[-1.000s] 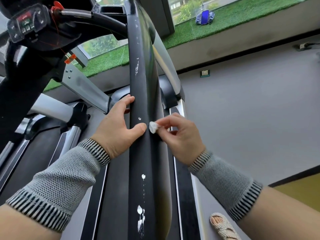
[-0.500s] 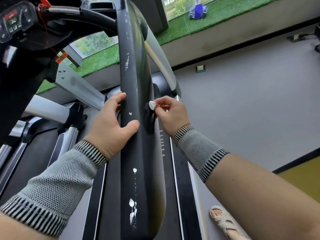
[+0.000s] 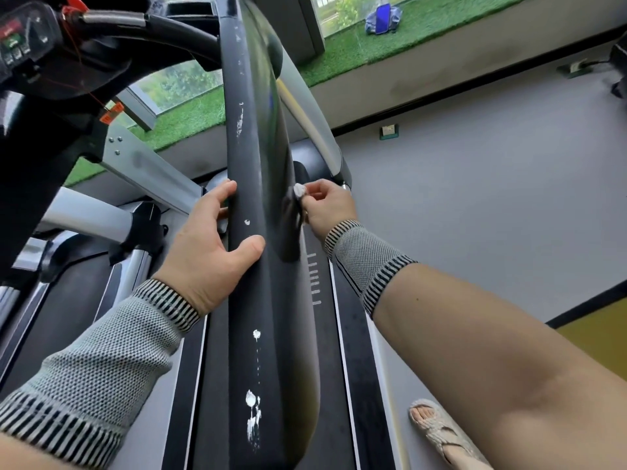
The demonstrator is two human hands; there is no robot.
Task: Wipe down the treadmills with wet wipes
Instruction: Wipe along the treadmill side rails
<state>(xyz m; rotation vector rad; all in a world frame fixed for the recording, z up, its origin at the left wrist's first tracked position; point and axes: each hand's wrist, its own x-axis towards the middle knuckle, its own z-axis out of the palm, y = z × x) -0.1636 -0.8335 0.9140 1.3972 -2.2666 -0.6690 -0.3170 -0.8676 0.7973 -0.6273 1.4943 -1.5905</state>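
Right fingers (image 3: 314, 195): curled, pinching a small balled wet wipe (image 3: 299, 190) at the tips; wipe pressed to the right edge of the black treadmill upright (image 3: 258, 184).
Left fingers (image 3: 222, 195): wrapped round the left edge of the same upright, thumb across its front face; nothing else in them.
Right hand (image 3: 325, 206): right of the upright, level with the left hand (image 3: 207, 245), which braces it.
Key relation: upright's long axis runs bottom of view to top, leaning away; white smears (image 3: 252, 422) lie low on its front face, below and left of the wipe; further flecks (image 3: 240, 122) above. Right hand, carrying the wipe, is the nearer tool.
Judgement: next stroke probably runs along the axis, not across.
Surroundings: console (image 3: 27, 39) top left; treadmill deck (image 3: 353, 368) below; sandalled foot (image 3: 437, 432) on the grey floor.
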